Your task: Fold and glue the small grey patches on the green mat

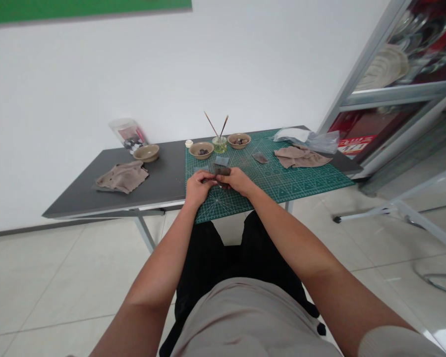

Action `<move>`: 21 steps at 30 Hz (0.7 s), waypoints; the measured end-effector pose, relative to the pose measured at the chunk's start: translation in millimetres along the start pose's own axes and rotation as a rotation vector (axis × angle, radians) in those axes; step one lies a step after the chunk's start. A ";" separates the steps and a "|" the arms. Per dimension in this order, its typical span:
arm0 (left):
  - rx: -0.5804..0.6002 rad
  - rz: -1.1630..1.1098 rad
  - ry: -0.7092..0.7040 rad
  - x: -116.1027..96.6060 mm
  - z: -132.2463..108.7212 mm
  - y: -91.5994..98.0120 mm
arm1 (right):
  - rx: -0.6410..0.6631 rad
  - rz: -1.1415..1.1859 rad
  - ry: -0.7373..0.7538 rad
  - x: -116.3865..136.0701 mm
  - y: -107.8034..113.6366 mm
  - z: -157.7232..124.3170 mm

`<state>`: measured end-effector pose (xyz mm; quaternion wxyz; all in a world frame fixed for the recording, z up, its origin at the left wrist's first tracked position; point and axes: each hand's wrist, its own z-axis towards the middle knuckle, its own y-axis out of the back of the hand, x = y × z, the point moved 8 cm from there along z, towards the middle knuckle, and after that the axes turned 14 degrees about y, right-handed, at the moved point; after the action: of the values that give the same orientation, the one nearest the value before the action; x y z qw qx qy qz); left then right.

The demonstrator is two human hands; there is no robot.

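The left hand (198, 188) and right hand (240, 181) meet low over a green cutting mat (312, 186), both closed around a dark flat piece (223, 171), which is held just above the mat; its material is too small to tell. The forearms angle inward from either side, elbows wide, the wrists bent so the fingers curl toward each other. Just ahead of the hands, a grey square sheet (221, 160) lies on the mat, with a darker brownish scrap (260, 157) farther right. Along the mat's far edge stand a tan bowl of dark pieces (201, 150), a glass jar of yellowish liquid (219, 144) holding two thin brushes (211, 124), and a second tan bowl (239, 140), with a small white cap (189, 143) beside the first bowl. A taupe cloth (301, 156) lies on the mat's right side, below a clear plastic bag (308, 140). On the grey table (163, 168) to the left are another cloth (122, 177), a third bowl (146, 152) and a plastic pouch (128, 135) leaning behind it. A metal shelving rack (364, 94) stands to the right.
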<state>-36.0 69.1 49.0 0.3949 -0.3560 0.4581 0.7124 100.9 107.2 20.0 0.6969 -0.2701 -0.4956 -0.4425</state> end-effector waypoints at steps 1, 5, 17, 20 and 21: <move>0.003 -0.013 0.004 1.1 0.3 0.2 | -0.005 0.014 0.004 0.9 0.0 -0.1; 0.054 -0.078 0.024 6.3 2.2 -1.2 | 0.036 0.065 0.009 5.7 -4.2 -1.1; 0.140 -0.204 0.077 9.9 5.8 -1.9 | 0.033 -0.031 0.004 -0.4 -0.5 -1.4; 0.127 -0.256 0.103 14.3 7.5 -1.3 | 0.007 -0.116 0.015 -5.9 2.3 -0.2; 0.113 -0.285 0.120 16.7 8.1 -0.8 | -0.004 -0.132 0.017 -7.2 3.4 -0.2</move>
<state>-43.7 80.8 36.8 0.4831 -0.4364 0.4651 0.5998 103.1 111.1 13.4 0.6698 -0.2345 -0.5054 -0.4908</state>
